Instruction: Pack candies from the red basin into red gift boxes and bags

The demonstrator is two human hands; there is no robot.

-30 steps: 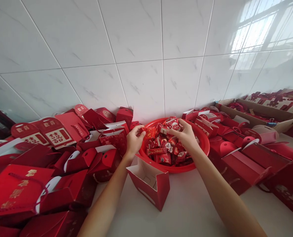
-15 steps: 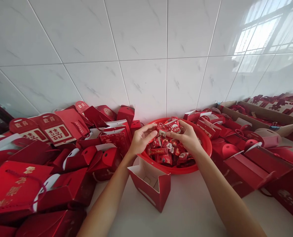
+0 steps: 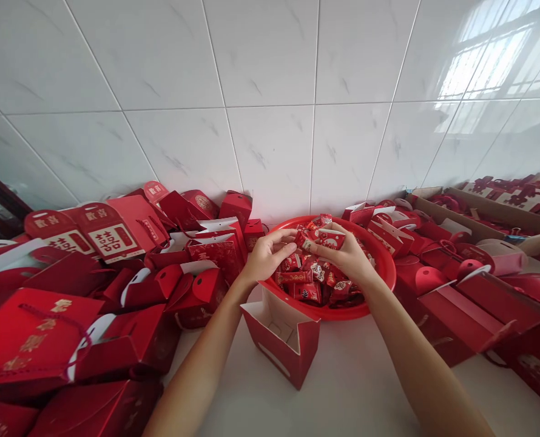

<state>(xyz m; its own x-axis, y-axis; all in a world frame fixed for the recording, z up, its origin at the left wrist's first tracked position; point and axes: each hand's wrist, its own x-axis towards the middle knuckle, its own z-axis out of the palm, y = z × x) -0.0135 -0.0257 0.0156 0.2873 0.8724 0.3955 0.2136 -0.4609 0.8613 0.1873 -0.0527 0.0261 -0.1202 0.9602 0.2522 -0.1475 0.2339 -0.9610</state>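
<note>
Few candy packets (image 3: 330, 239) gripped by right hand (image 3: 348, 258) above red basin (image 3: 391, 276); print hardly readable. Left hand (image 3: 267, 258) held close beside; whether packet is pinched, cannot be told. Candies (image 3: 313, 276) in basin partly hidden by hands. Open box (image 3: 284, 355) placed nearer. Left boxes (image 3: 92, 413) cut off by view edge.

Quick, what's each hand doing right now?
Left hand: curled, can't tell if it's holding anything.
Right hand: closed, holding a small red packet with white lettering.
</note>
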